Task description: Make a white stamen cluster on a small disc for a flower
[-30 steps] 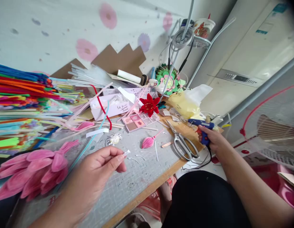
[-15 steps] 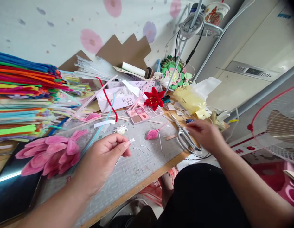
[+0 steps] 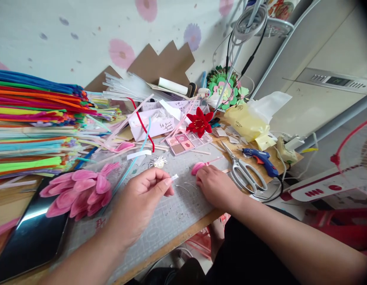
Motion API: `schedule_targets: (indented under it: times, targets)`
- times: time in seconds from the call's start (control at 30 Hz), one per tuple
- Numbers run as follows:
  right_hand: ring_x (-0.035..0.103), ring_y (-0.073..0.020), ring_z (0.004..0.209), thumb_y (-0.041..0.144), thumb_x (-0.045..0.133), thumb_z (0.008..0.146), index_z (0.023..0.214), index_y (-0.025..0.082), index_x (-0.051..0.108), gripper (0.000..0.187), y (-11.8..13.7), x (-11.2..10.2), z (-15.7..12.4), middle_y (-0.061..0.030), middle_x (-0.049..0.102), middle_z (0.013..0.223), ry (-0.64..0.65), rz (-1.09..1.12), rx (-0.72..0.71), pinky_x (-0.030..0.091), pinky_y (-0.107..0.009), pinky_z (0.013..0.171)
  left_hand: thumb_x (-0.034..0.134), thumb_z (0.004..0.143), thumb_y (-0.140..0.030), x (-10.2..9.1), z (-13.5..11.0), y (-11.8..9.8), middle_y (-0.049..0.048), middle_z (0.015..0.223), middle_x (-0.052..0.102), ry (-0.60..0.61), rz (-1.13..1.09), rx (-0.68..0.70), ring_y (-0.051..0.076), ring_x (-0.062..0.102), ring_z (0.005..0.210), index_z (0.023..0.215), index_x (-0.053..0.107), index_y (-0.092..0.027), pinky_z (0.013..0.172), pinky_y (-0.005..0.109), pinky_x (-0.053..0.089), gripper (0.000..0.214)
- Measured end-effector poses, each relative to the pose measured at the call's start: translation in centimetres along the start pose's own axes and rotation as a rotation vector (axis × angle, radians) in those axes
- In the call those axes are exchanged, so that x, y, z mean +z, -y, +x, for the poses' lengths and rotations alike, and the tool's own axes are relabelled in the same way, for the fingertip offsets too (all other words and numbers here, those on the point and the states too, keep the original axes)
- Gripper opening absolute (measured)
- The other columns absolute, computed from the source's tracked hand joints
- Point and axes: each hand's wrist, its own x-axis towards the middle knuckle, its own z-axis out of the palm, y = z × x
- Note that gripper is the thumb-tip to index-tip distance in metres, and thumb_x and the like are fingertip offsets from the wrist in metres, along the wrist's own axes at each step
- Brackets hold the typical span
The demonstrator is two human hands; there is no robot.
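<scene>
My left hand (image 3: 152,190) is closed in a pinch on a small white strip (image 3: 174,177), whose end pokes out past the thumb. My right hand (image 3: 217,188) rests on the grey cutting mat (image 3: 171,221) with fingers curled down; what lies under them is hidden. Just beyond its fingertips is a pink fuzzy petal bud (image 3: 197,168) with a thin stem, partly covered. Thin white threads (image 3: 183,187) lie between the hands. Behind my left hand sits a white stamen-like tuft (image 3: 158,161). Scissors (image 3: 244,172) lie right of my right hand.
A blue glue gun (image 3: 262,159) with its cord lies at the right. At the left are a pink pipe-cleaner flower (image 3: 82,188), a black tablet (image 3: 32,233) and bundled coloured pipe cleaners (image 3: 32,107). A red flower (image 3: 199,122) stands by a pink palette (image 3: 183,143).
My right hand has moved left from beside the glue gun and scissors down to the mat near the pink bud. My left hand keeps its pinch on the white strip. The view has shifted slightly.
</scene>
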Motion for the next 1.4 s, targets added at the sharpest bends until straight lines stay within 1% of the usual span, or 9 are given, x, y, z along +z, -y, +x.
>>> schedule_targets:
  times: [0.1,0.27,0.37,0.57,0.9,1.03,1.17,1.27,1.4]
  targets:
    - [0.060,-0.0199,0.080,0.012,0.050,0.088,0.084,0.016,0.058,0.009,1.1,-0.8,-0.4,-0.0098,0.066,0.089,-0.065,0.186,0.001,0.048,-0.034,0.075,0.057,0.085,-0.032,0.1,-0.1,-0.1,-0.0031,0.069,0.065,-0.010,-0.013,0.007,0.015,0.058,0.071,0.072,0.062,-0.023,0.069,0.028,0.043,0.017]
    - [0.056,-0.0137,0.066,0.024,0.060,0.081,0.076,0.019,0.054,0.010,3.6,-2.5,-1.1,-0.0012,0.060,0.071,-0.294,0.911,0.035,0.046,-0.027,0.061,0.060,0.085,-0.031,0.4,-0.3,-0.6,-0.0036,0.067,0.065,-0.034,-0.011,0.013,0.015,0.057,0.066,0.070,0.062,-0.024,0.066,0.027,0.043,0.017]
    - [0.055,-0.0117,0.063,0.022,0.064,0.076,0.074,0.020,0.051,0.014,4.4,-2.3,-1.0,0.0007,0.058,0.069,-0.346,1.084,0.049,0.046,-0.026,0.059,0.060,0.085,-0.030,0.4,-0.4,-0.7,-0.0043,0.065,0.064,-0.040,0.009,0.014,0.014,0.055,0.064,0.068,0.062,-0.024,0.064,0.026,0.043,0.018]
    - [0.056,-0.0108,0.063,0.020,0.064,0.077,0.076,0.020,0.051,0.013,5.0,-1.4,-0.5,0.0019,0.058,0.070,-0.447,1.058,0.011,0.048,-0.025,0.061,0.059,0.086,-0.031,0.4,-0.5,-0.5,-0.0046,0.066,0.063,-0.040,0.009,0.021,0.013,0.054,0.063,0.070,0.062,-0.023,0.062,0.025,0.041,0.018]
    - [0.058,-0.0128,0.064,0.017,0.063,0.077,0.077,0.020,0.054,0.010,5.4,-0.9,-0.9,-0.0001,0.060,0.071,-0.450,0.882,-0.061,0.049,-0.028,0.061,0.059,0.087,-0.031,0.4,-0.5,0.1,-0.0052,0.065,0.062,-0.022,-0.041,0.049,0.012,0.054,0.064,0.069,0.062,-0.022,0.067,0.025,0.043,0.020]
    - [0.061,-0.0137,0.070,0.022,0.069,0.079,0.083,0.019,0.060,0.010,4.7,-1.4,-1.0,-0.0018,0.065,0.077,-0.399,0.997,-0.084,0.051,-0.028,0.066,0.059,0.088,-0.030,0.4,-0.4,0.2,-0.0055,0.065,0.062,0.014,-0.108,0.038,0.011,0.054,0.065,0.071,0.063,-0.022,0.069,0.025,0.042,0.019]
    - [0.063,-0.0129,0.073,0.030,0.067,0.086,0.088,0.020,0.069,0.011,3.8,-1.6,-0.9,-0.0021,0.069,0.080,-0.327,1.290,0.013,0.050,-0.026,0.069,0.059,0.088,-0.027,0.2,-0.4,0.3,-0.0058,0.066,0.063,0.102,-0.216,0.030,0.010,0.054,0.067,0.073,0.063,-0.022,0.070,0.025,0.041,0.016]
    - [0.060,-0.0099,0.067,0.028,0.070,0.084,0.085,0.018,0.072,0.011,3.4,-1.6,-0.6,-0.0005,0.068,0.075,-0.129,1.514,0.039,0.047,-0.023,0.064,0.059,0.087,-0.025,0.1,-0.4,0.3,-0.0060,0.066,0.064,0.176,-0.265,0.024,0.010,0.053,0.066,0.075,0.063,-0.022,0.067,0.024,0.039,0.014]
    - [0.057,-0.0081,0.062,0.027,0.076,0.078,0.078,0.015,0.072,0.013,3.4,-1.5,-0.5,0.0011,0.065,0.068,0.120,1.661,0.052,0.045,-0.022,0.063,0.059,0.087,-0.024,0.1,-0.4,0.4,-0.0058,0.065,0.063,0.228,-0.239,0.039,0.010,0.052,0.066,0.073,0.063,-0.022,0.066,0.024,0.038,0.015]
